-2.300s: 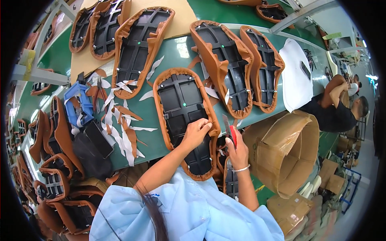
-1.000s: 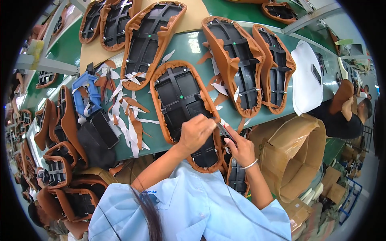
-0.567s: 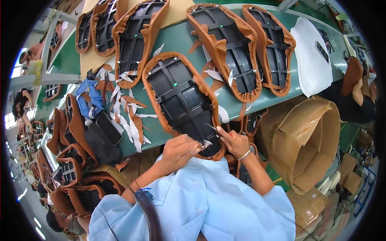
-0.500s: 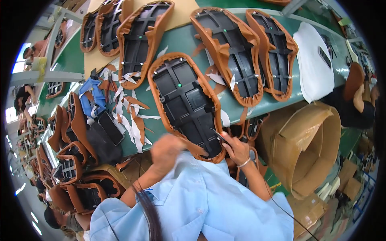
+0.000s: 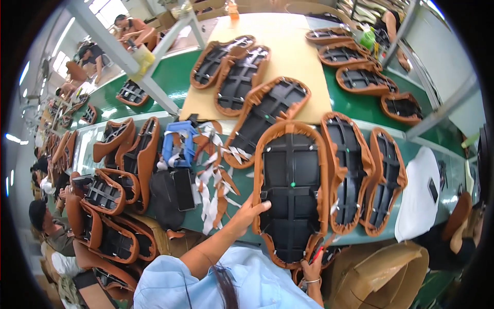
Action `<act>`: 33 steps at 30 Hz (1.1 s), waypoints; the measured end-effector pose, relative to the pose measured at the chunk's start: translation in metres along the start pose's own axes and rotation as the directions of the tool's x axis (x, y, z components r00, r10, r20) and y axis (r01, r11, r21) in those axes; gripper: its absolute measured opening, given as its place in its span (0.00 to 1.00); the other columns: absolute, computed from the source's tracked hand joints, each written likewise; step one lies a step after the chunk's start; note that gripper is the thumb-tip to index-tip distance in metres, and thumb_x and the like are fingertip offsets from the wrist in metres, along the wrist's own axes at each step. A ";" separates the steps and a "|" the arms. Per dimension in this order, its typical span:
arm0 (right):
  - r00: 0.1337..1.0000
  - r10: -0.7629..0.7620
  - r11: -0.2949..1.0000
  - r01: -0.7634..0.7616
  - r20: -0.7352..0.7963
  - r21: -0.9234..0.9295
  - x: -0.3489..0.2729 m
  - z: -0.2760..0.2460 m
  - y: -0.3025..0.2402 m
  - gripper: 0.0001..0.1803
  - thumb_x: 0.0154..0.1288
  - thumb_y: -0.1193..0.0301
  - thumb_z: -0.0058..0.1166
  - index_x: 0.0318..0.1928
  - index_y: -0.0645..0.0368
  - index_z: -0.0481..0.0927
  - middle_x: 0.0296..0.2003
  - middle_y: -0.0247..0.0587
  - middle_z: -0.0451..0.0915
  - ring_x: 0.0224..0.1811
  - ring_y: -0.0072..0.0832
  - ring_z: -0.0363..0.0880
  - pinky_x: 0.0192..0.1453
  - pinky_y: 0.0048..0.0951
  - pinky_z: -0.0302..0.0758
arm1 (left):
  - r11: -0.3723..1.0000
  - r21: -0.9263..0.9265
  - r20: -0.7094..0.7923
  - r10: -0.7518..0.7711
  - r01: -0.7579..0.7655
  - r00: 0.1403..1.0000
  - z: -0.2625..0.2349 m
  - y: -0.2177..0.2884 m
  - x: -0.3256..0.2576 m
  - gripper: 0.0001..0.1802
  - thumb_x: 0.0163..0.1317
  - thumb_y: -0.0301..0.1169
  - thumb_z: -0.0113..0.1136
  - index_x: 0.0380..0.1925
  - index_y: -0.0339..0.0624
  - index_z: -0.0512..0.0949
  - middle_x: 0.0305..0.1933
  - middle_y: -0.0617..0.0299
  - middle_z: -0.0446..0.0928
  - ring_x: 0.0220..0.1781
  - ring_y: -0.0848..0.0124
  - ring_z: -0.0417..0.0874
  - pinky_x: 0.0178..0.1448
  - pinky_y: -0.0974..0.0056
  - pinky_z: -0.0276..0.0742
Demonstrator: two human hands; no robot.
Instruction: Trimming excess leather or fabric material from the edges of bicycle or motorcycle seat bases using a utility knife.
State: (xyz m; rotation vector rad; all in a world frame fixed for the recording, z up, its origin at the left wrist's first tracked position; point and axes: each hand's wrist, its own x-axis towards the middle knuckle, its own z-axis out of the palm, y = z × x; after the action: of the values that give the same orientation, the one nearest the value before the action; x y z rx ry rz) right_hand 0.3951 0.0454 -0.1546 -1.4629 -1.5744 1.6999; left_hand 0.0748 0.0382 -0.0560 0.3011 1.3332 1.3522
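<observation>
2 hands, 1 panel between them. Held panel (image 5: 290, 203) is centre frame, long axis near vertical, black ribbed back toward the camera, brown cover wrapped round its rim, 1 green dot mid-back.

Left hand (image 5: 246, 215): on the left rim, thumb over the front, other fingers mostly behind, so clamped on the edge; exact finger spread can't be told.

Right hand (image 5: 312, 269): at the lower right rim, fingers curled round 1 red tool (image 5: 317, 254), mostly hidden. Can't tell if they pinch the rim as well. 1 bracelet (image 5: 312, 281) on that wrist.

Other panels: 2 right of centre (image 5: 347, 170), standing side by side; 1 behind the held one, up and left (image 5: 267, 116); 2 at upper centre (image 5: 242, 80), on 1 tan sheet (image 5: 303, 67); 4 at upper right (image 5: 365, 80); 1 at upper left, alone on green (image 5: 133, 92). Pile at left (image 5: 103, 193) overlaps too much for a sure count.

Rest: 1 blue bin (image 5: 177, 144) left of centre, 1 dark flat slab (image 5: 183, 189) below it, 1 white pad (image 5: 417, 201) at right with 1 phone (image 5: 433, 190) on top, 1 carton (image 5: 381, 273) lower right, 1 orange bottle (image 5: 232, 10) at top. White and brown scraps (image 5: 211, 201) left of the left hand: many, tangled, uncountable.
</observation>
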 end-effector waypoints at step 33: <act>0.809 -0.326 0.945 0.298 -0.490 -0.136 0.310 0.237 -0.163 0.24 0.51 0.65 0.67 0.44 0.60 0.70 0.30 0.37 0.73 0.25 0.32 0.73 0.36 0.36 0.73 | 0.893 0.219 -0.142 0.427 -0.393 0.893 -0.195 0.155 0.283 0.15 0.64 0.39 0.56 0.42 0.38 0.76 0.36 0.64 0.77 0.37 0.77 0.78 0.39 0.72 0.74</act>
State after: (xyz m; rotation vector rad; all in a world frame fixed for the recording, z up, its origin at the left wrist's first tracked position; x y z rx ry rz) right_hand 0.0187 0.2374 -0.1792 -1.4261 -1.4638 0.9839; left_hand -0.2488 0.2142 -0.1363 0.6262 1.6191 1.6420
